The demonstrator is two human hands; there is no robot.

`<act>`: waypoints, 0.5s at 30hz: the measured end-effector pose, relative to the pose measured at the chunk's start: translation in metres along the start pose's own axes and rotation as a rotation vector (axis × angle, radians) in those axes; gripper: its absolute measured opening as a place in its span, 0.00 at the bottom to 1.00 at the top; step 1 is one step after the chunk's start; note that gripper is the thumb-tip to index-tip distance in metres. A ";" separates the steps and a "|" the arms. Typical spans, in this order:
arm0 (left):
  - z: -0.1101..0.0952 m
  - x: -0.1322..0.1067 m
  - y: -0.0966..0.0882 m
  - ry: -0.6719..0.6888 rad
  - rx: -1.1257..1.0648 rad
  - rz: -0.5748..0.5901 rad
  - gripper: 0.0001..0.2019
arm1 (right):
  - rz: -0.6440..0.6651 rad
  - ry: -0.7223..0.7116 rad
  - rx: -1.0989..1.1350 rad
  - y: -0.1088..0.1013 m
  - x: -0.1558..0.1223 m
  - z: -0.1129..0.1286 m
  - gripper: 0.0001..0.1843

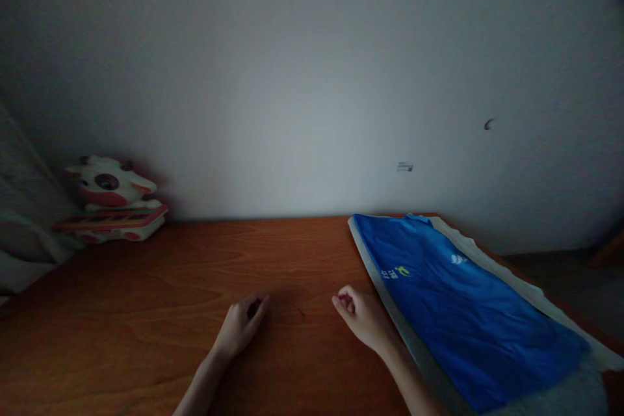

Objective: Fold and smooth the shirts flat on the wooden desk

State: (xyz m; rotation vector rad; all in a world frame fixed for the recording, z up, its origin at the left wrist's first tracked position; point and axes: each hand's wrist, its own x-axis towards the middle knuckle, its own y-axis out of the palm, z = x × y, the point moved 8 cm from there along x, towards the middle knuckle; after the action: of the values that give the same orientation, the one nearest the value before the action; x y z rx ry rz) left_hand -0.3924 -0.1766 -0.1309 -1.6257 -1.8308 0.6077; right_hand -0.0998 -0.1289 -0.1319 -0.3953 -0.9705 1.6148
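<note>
Both our hands rest on the desk (146, 286) near its front edge: left hand (240, 326) loosely curled, right hand (363, 320) closed in a loose fist, each empty. Just beside the right hand, the blue garment (463, 312) lies flat along the right edge, untouched; a toy figure (112, 198) occupies the far-left corner.

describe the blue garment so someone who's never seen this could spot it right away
Start at the wooden table against the pale wall. On its right side, just beyond the right hand, lies the blue garment, spread flat over lighter cloth. It is the only bright blue thing, with small printed logos.
</note>
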 end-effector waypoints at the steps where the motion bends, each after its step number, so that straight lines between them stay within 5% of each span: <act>1: 0.001 0.000 -0.001 -0.007 -0.015 -0.003 0.27 | -0.009 0.037 -0.039 -0.014 0.000 -0.006 0.17; 4: 0.004 0.000 -0.002 -0.012 -0.020 -0.005 0.27 | -0.113 0.227 -0.202 -0.073 0.002 -0.042 0.12; 9: 0.008 0.003 -0.002 0.012 -0.016 0.014 0.26 | -0.372 0.677 -0.379 -0.164 -0.023 -0.113 0.24; 12: 0.009 0.006 -0.003 0.034 -0.012 0.014 0.26 | -0.389 0.829 -0.356 -0.178 -0.041 -0.135 0.17; 15: 0.009 0.007 -0.004 0.051 -0.015 0.002 0.25 | -0.383 0.790 -0.266 -0.177 -0.039 -0.130 0.14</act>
State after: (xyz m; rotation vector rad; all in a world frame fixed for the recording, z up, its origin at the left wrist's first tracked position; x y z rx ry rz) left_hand -0.4021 -0.1698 -0.1331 -1.6385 -1.8009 0.5503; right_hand 0.1175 -0.1158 -0.0846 -0.8889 -0.5896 0.8534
